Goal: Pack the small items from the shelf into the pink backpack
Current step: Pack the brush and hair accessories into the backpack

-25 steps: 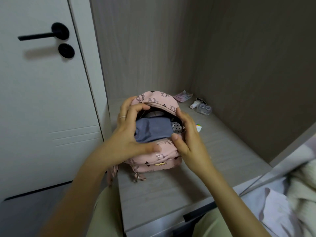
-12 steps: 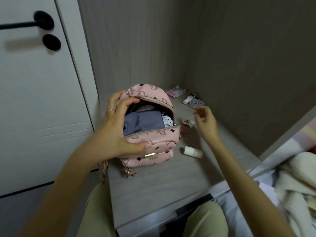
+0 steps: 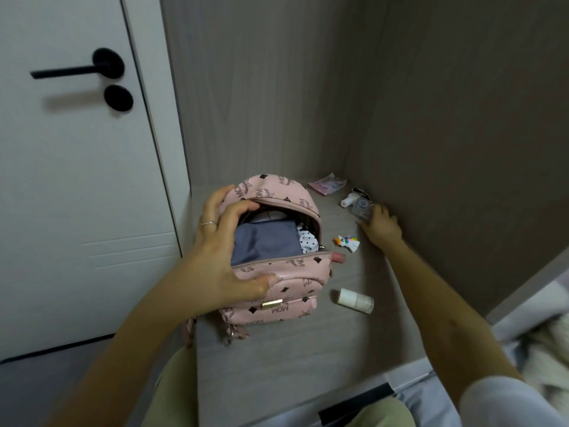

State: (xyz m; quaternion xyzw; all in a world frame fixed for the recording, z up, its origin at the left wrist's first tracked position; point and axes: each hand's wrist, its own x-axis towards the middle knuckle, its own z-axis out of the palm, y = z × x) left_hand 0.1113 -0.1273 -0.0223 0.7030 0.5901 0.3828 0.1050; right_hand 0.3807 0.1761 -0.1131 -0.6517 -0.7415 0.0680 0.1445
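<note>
Pink backpack one; white bottles two; unicorn toy one; clear case one.

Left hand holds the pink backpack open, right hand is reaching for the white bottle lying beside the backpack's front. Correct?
Not quite. The left hand does hold the pink backpack open, but the head view shows the right hand at the clear case in the back corner of the shelf; the white bottle lies untouched.

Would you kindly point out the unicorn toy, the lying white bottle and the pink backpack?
unicorn toy (image 3: 347, 242): head view, its rainbow body.
white bottle (image 3: 355, 300): head view, middle of its side.
pink backpack (image 3: 303, 285): head view, front panel.
</note>
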